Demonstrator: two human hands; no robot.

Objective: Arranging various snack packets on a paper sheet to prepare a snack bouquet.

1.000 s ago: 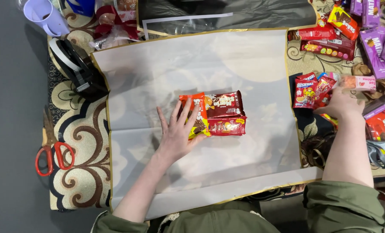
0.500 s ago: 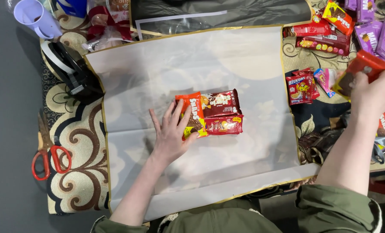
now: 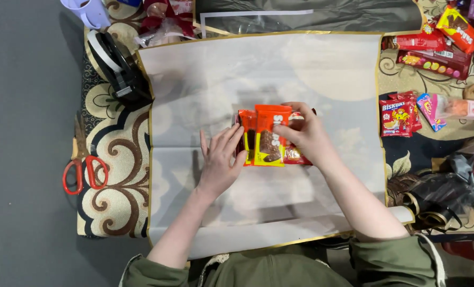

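Right hand [image 3: 305,137] pinches an orange snack packet [image 3: 269,135] atop the pile on the wrapping sheet [image 3: 258,69]; left hand [image 3: 221,162], fingers spread, touches the pile's left edge.

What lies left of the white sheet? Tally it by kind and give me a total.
Red-handled scissors: 1
Black tape dispenser: 1
Purple cup: 1
Total: 3
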